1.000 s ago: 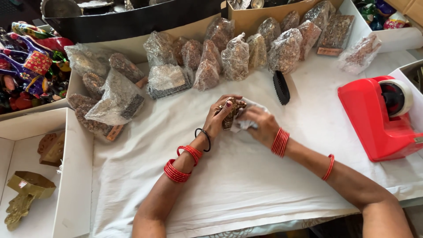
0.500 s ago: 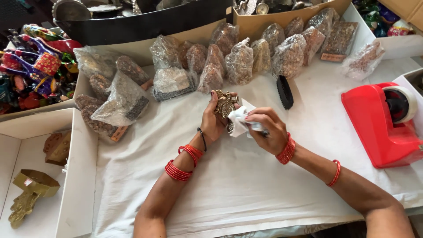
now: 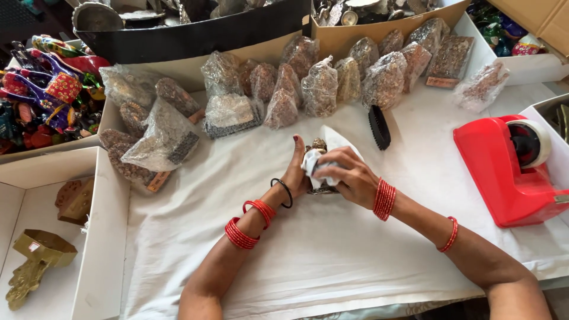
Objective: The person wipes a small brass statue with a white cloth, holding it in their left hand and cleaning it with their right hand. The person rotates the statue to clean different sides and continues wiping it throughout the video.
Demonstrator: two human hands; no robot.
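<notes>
**Ornament now largely under white wrap**

The left hand (image 3: 296,172) grips a small brown metal ornament (image 3: 320,145) above the white cloth (image 3: 332,255), mid-table, fingers clamped on its left side. The right hand (image 3: 349,178) presses a white wrapper (image 3: 329,155) over it, fingers closed on the sheet. Half a second ago the ornament showed openly; wrapping appears well advanced. Bagged pieces (image 3: 320,86) line the far edge; a red tape dispenser (image 3: 504,172) sits right.

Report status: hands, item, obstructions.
Left hand grips small ornament. Right hand presses white cloth over it. Black brush lies apart, nothing blocking.
</notes>
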